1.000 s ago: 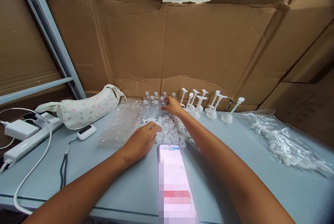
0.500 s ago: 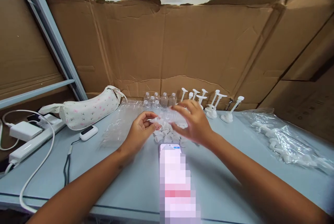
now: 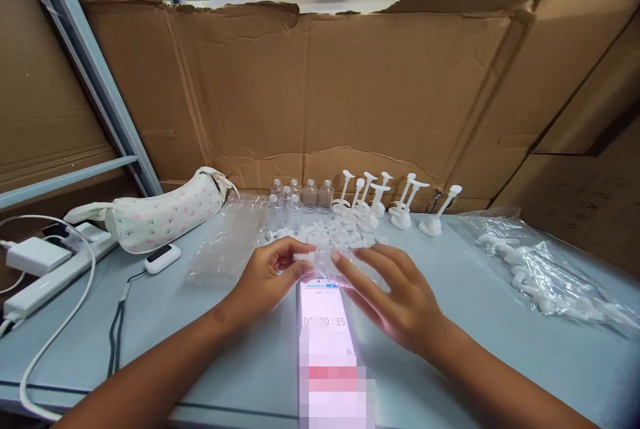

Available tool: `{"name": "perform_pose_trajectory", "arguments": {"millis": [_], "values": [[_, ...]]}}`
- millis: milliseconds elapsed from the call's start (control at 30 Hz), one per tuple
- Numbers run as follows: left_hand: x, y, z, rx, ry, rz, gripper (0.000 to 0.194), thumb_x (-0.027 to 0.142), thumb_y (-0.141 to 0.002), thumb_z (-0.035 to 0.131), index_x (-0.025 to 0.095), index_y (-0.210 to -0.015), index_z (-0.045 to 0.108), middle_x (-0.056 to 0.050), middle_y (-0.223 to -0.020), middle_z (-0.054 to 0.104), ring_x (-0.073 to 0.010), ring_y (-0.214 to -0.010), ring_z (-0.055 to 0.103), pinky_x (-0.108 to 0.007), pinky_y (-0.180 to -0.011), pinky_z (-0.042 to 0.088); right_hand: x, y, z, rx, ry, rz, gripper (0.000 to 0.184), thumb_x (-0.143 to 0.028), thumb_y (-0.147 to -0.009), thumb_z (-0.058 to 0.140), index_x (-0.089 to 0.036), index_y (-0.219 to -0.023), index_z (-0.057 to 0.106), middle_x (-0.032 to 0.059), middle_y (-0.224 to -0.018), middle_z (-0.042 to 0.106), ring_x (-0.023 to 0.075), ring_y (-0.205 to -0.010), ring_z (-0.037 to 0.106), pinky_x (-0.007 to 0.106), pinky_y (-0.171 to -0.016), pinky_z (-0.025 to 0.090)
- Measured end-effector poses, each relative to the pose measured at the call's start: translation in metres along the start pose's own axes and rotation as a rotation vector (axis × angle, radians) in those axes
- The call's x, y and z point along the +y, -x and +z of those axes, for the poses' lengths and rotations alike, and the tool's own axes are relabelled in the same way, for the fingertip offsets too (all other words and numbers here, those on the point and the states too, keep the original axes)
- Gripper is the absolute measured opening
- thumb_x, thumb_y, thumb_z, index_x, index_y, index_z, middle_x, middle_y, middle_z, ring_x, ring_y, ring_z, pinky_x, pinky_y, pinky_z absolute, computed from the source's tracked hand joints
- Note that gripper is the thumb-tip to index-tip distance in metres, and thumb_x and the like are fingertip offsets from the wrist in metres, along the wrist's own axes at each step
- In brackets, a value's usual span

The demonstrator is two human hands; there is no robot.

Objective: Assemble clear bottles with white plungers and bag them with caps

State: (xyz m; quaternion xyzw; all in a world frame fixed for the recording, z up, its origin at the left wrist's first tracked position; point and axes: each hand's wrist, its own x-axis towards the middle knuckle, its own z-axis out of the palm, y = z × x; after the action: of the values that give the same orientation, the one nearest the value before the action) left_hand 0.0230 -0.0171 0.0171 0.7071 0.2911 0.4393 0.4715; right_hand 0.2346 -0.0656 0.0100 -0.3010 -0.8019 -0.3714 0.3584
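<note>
L hand (image 3: 267, 276) pinches sm white plastic cap (image 3: 305, 256).

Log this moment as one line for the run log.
left hand: pinching small white cap | right hand: open, fingers spread beside cap | phone: lying below hands | bottles: upright behind cap pile

The only readable writing stands on the lit screen of the phone (image 3: 325, 336) lying on the desk (image 3: 200, 322) at six o'clock: large digits that look like "00:00:35", the first ones partly dim. A small header line above them is too tiny to read, and the lower screen is blurred.
</note>
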Motion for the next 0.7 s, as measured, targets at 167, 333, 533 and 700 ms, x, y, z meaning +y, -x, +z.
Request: {"name": "perform_pose_trajectory", "arguments": {"millis": [167, 333, 533, 700], "values": [[-0.001, 0.001, 0.003, -0.054, -0.052, -0.008, 0.019, 0.029, -0.084, 0.060, 0.014, -0.095, 0.060, -0.002, -0.073, 0.062, -0.0133, -0.068, 0.061, -0.027, -0.065, 0.052, 0.001, 0.001, 0.002, -0.013, -0.099, 0.045, 0.066, -0.015, -0.080, 0.065, -0.020, -0.141, 0.040, 0.0115, -0.092, 0.064, 0.0249, -0.081, 0.057, 0.039, -0.067, 0.053], [-0.008, 0.002, -0.003, -0.100, -0.551, 0.622, 0.014, 0.008, -0.087, 0.051, 0.017, -0.095, 0.057, -0.008, -0.101, 0.066, -0.0158, -0.095, 0.063, -0.030, -0.082, 0.053, 0.000, -0.004, 0.007, -0.209, -0.663, 0.543, 0.033, -0.034, -0.082, 0.064, -0.020, -0.111, 0.063, 0.0079, -0.087, 0.068, 0.0202, -0.077, 0.065, 0.033, -0.064, 0.055], [-0.007, -0.001, -0.013, -0.127, -1.008, 0.727, 0.044, 0.019, -0.090, 0.051, 0.020, -0.133, 0.039, -0.012, -0.130, 0.055, -0.0222, -0.121, 0.050, -0.041, -0.098, 0.046, 0.002, -0.004, 0.009, -0.298, -0.678, 0.649, 0.033, -0.037, -0.082, 0.062, -0.014, -0.107, 0.065, 0.0107, -0.092, 0.069, 0.0223, -0.082, 0.066, 0.036, -0.071, 0.055], [-0.014, -0.007, -0.015, -0.194, -1.286, 0.590, 0.026, 0.026, -0.091, 0.049, 0.017, -0.115, 0.054, -0.009, -0.117, 0.063, -0.0279, -0.120, 0.049, -0.050, -0.103, 0.037, 0.001, 0.008, 0.019, -0.235, -0.304, 0.334, 0.037, -0.031, -0.084, 0.060, -0.010, -0.114, 0.061, 0.0136, -0.090, 0.067, 0.0241, -0.078, 0.064, 0.037, -0.063, 0.054]]}}
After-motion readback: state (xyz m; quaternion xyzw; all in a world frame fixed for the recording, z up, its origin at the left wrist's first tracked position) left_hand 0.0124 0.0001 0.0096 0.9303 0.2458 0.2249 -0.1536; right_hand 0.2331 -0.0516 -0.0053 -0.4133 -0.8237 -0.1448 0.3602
